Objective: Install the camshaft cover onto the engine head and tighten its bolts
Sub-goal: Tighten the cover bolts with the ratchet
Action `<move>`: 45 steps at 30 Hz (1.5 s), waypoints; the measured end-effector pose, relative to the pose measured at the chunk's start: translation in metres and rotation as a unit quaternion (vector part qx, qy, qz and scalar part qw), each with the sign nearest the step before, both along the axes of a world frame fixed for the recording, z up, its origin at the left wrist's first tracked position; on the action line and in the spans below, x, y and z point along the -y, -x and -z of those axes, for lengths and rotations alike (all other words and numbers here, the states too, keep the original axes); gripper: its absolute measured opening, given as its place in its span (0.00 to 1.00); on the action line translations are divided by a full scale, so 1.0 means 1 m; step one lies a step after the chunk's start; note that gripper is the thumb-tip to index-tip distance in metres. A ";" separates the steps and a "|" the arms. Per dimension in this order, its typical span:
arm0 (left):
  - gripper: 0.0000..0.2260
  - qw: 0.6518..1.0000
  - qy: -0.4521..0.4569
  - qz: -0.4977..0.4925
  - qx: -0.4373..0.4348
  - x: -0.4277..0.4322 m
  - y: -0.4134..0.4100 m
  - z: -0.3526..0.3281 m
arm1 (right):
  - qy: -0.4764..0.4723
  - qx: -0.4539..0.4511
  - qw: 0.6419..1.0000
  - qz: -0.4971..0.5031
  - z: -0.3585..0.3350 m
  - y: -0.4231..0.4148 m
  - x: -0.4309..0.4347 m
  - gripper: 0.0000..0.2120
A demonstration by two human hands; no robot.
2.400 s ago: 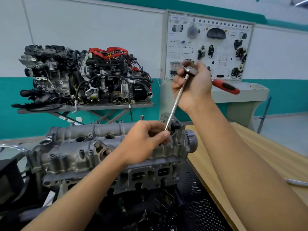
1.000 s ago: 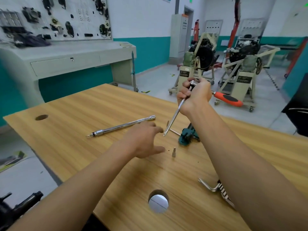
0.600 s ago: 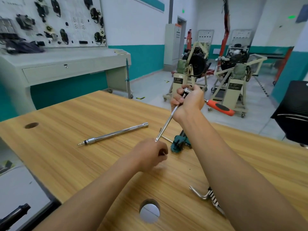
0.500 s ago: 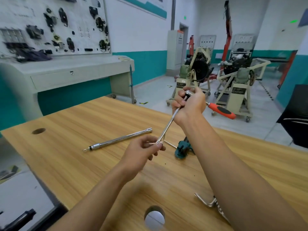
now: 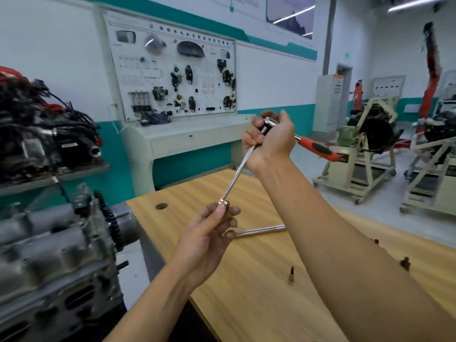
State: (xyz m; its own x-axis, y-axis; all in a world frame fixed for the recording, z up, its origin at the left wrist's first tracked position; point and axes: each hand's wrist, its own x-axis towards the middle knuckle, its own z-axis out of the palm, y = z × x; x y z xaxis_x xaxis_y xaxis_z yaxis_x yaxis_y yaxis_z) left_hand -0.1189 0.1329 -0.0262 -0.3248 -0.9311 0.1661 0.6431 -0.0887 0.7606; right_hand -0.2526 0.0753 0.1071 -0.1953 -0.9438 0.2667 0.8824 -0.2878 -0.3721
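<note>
Ratchet [image 5: 318, 149]: the head is enclosed in the right hand [image 5: 272, 141], fingers wrapped tight round it. The orange grip sticks out to the right, roughly level.

Extension bar [image 5: 238, 172]: it runs off the ratchet head with its long axis steeply slanted, upper end at the right hand, lower end down and to the left. It is held in the air above the bench's far left part. The lower tip carries a coppery collar. The left hand [image 5: 209, 239] pinches this between thumb and forefinger, the other fingers curled beneath. Whether anything sits in the tip: cannot tell, the thumb covers it.

Camshaft cover [image 5: 44, 245]: it sits on the engine head [image 5: 56, 304], off the bench's left edge, and is heavily motion-blurred. Its long axis runs from the frame's left edge to the sprocket [image 5: 111, 225] end, which faces the bench's far left corner. Bolt holes are not readable, and the lower left is cut off.

Bench [image 5: 259, 312]: a second bar [image 5: 261, 229] lies flat near the middle, its ends hidden behind the left hand and the right forearm. A small bolt [image 5: 292, 274] stands upright just left of that forearm. Dark pieces [image 5: 404, 264] lie toward the right edge, too small to identify. There is a round hole [image 5: 161, 206] by the far left corner.

A strip of floor [image 5: 138, 257] separates the bench's left edge from the engine head. Both hands are well apart from the cover.
</note>
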 end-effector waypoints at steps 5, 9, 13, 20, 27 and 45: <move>0.06 0.998 0.030 -0.053 -0.012 -0.012 -0.036 -0.024 | 0.006 0.005 0.998 -0.057 -0.017 -0.052 -0.008 0.21; 0.10 0.996 0.043 -0.081 -0.019 -0.027 -0.067 -0.031 | 0.035 0.003 0.997 -0.070 -0.041 -0.074 -0.017 0.20; 0.10 0.993 0.044 -0.104 -0.038 -0.042 -0.094 -0.039 | 0.036 -0.009 0.996 -0.084 -0.052 -0.102 -0.028 0.19; 0.09 0.979 0.065 -0.189 -0.032 -0.062 -0.137 -0.050 | 0.040 -0.032 0.991 -0.125 -0.062 -0.162 -0.050 0.20; 0.09 0.947 0.119 -0.287 0.083 -0.077 -0.197 -0.071 | 0.082 -0.019 0.985 -0.149 -0.074 -0.222 -0.060 0.17; 0.03 0.605 0.216 -0.283 0.712 -0.016 -0.322 -0.105 | 0.217 -0.238 0.938 -0.130 -0.020 -0.356 -0.017 0.27</move>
State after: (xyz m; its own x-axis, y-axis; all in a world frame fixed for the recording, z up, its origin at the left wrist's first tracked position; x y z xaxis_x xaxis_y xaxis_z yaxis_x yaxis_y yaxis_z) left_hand 0.2033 0.1492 0.0793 -0.0746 -0.9298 0.3605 -0.8578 0.2442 0.4522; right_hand 0.1035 0.0927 0.1269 0.2651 -0.7260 0.6346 0.7073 -0.3008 -0.6397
